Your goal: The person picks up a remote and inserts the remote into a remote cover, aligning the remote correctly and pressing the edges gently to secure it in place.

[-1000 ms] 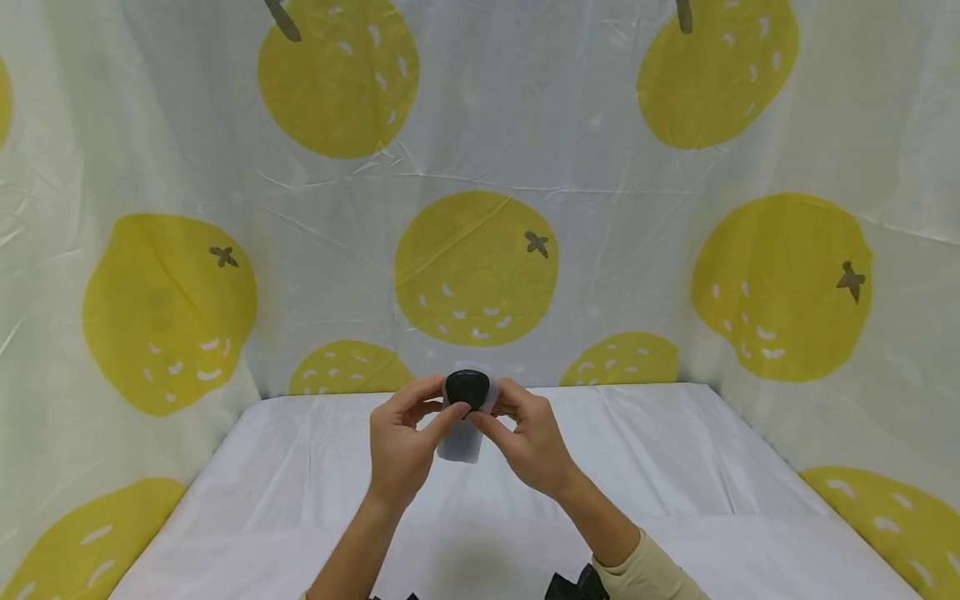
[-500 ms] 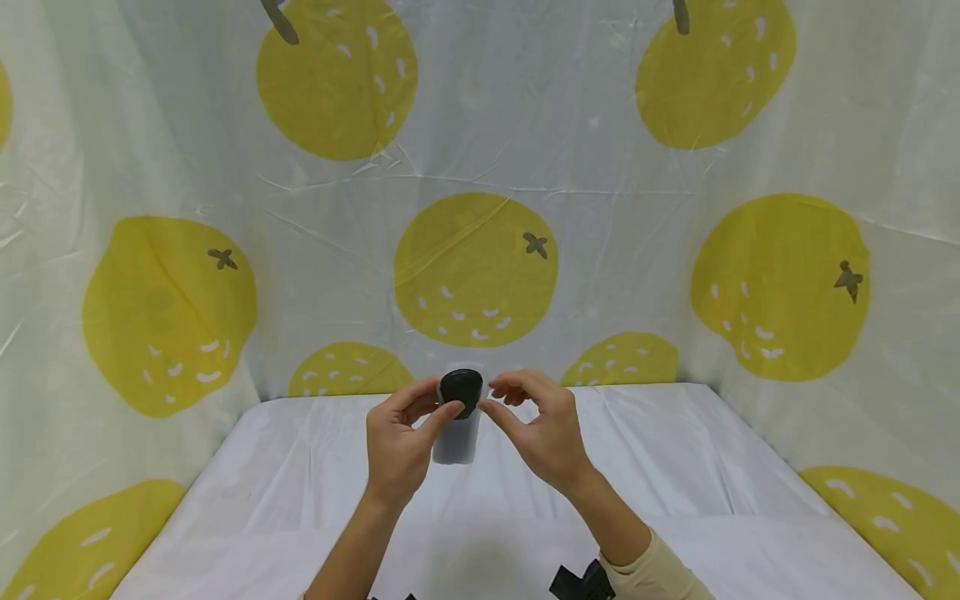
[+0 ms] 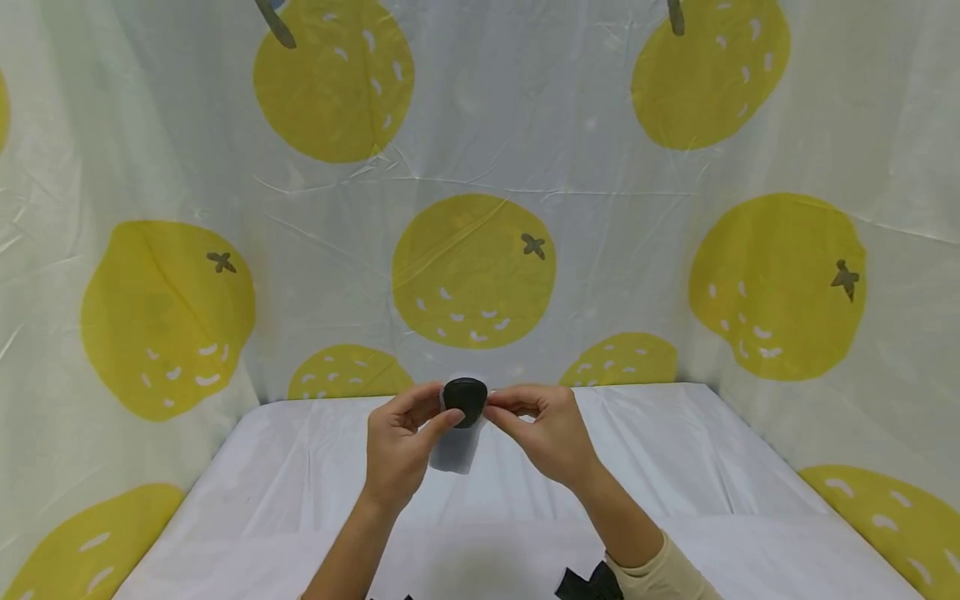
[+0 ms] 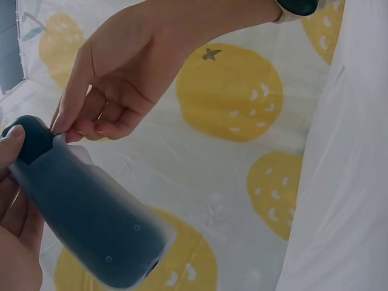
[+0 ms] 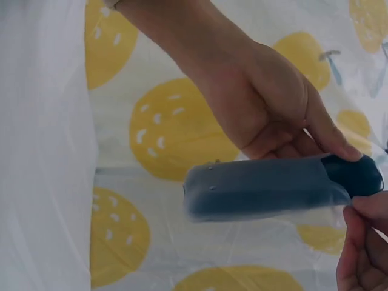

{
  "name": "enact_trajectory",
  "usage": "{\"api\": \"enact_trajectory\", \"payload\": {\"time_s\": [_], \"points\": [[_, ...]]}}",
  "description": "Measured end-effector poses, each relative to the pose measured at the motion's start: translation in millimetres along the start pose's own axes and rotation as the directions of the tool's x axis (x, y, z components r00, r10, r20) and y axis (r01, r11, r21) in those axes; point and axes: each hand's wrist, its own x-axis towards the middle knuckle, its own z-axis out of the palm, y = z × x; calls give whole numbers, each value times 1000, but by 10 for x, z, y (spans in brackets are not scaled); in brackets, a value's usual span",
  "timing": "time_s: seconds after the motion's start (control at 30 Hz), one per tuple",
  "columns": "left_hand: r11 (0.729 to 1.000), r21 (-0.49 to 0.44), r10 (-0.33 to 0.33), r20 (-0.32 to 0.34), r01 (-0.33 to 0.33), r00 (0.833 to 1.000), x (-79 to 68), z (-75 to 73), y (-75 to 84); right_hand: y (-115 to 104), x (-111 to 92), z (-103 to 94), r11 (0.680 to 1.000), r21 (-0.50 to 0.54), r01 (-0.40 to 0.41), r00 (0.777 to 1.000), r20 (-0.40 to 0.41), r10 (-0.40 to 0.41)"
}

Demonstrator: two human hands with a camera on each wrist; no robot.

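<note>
A dark, elongated object [image 3: 467,402] with a smooth rounded end sits inside a frosted, translucent sleeve [image 3: 453,452], held up in front of the body. The dark end pokes out of the sleeve's mouth; the rest shows through the sleeve [image 4: 97,212], which has small round marks near its far end. My left hand [image 3: 396,450] grips the pair from the side, thumb on the dark end and fingers behind. With thumb and fingertips, my right hand [image 3: 551,433] pinches the sleeve's edge at its mouth, as the right wrist view shows beside the dark end [image 5: 364,176].
A white cloth covers the table [image 3: 480,517] below the hands. Behind and at both sides hangs a pale curtain [image 3: 480,108] printed with yellow fruit. Black straps [image 3: 590,583] show near the right sleeve at the bottom edge.
My right hand came away from the dark end to the right, then took the sleeve's edge in a pinch. The sleeved object has dipped slightly and tilted; my left hand keeps its grip.
</note>
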Motion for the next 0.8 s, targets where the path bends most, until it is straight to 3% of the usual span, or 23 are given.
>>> {"api": "enact_trajectory", "payload": {"time_s": [0.23,0.33,0.43,0.5,0.6,0.7,0.8], "points": [[992,70,99,66,-104,993,4,16,-20,-25,-19,57,996,-58,-69,996,-65,65],[981,115,150,84,-159,985,6,30,-18,-50,-20,94,983,62,-173,980,-88,178],[964,163,196,88,-208,977,9,42,-28,-80,-19,130,935,238,-262,947,-123,296],[952,199,221,83,-233,972,9,51,-41,-95,-26,154,907,320,-274,929,-156,336],[940,245,228,63,-236,972,2,62,-57,-109,-50,193,925,312,-216,932,-216,291],[932,288,221,35,-222,975,-5,70,-59,-89,-79,231,972,205,-119,949,-263,172],[938,285,206,1,-197,979,-15,59,-62,-44,-99,260,993,107,-45,961,-268,73]]}}
